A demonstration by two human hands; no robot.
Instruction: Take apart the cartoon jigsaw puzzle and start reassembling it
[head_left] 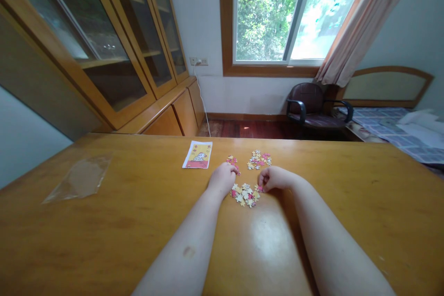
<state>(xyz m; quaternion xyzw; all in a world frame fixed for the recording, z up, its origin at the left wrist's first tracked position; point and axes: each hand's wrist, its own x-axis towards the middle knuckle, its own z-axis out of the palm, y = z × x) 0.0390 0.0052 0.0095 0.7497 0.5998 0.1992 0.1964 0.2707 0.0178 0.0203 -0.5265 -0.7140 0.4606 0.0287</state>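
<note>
Small jigsaw puzzle pieces lie on the wooden table (138,222) in three groups. The nearest pile (246,195), of white, yellow and pink pieces, sits between my hands. My right hand (277,178) is at that pile's right edge, thumb and finger pinched on a pink puzzle piece (260,188). My left hand (222,180) has its fingers curled by a small group of mostly pink pieces (231,161); what its fingertips hold, if anything, is hidden. Behind my right hand lies another mixed group (258,161). A picture card (197,155) with a white cartoon animal lies beyond my left hand.
A clear plastic bag (81,175) lies flat on the table's left. Beyond the table's far edge are a glass-door cabinet (138,51) on the left, an office chair (308,104) and a bed (398,125) on the right. A white cord (203,97) hangs from a wall socket.
</note>
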